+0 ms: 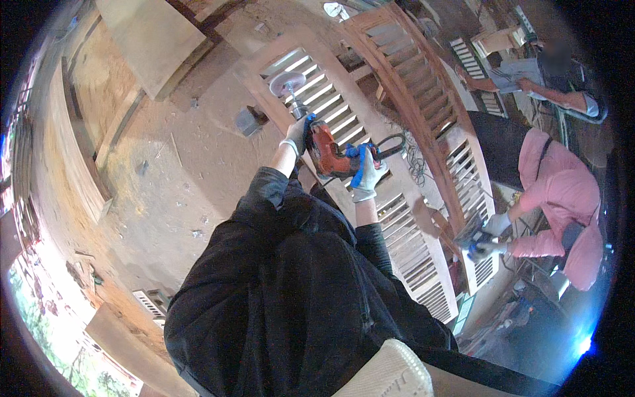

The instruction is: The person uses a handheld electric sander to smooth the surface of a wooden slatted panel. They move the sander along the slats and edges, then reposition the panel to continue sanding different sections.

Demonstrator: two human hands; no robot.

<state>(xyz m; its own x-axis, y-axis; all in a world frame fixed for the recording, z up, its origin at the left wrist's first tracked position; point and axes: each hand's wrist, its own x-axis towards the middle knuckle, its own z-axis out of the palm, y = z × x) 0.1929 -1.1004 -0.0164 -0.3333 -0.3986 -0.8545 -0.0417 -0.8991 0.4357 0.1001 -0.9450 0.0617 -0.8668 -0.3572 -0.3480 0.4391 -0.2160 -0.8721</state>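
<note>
Red drill (325,151) held over a slatted panel (397,186).
My gloved left hand (299,134) is clamped around the drill's front body, my gloved right hand (368,173) around its rear handle. The pale disc (287,82) at its tip is over the panel's far end; contact cannot be confirmed. To my right, a person in pink (559,188) holds a dark tool (472,238).

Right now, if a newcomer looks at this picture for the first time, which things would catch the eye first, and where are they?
Probably the orange drill near the upper middle, held in both gloved hands, left hand and right hand, with a round disc at its tip over a slatted shutter. Next, a person in pink clothes at the right, and a bright bluish light at the lower right.
</note>
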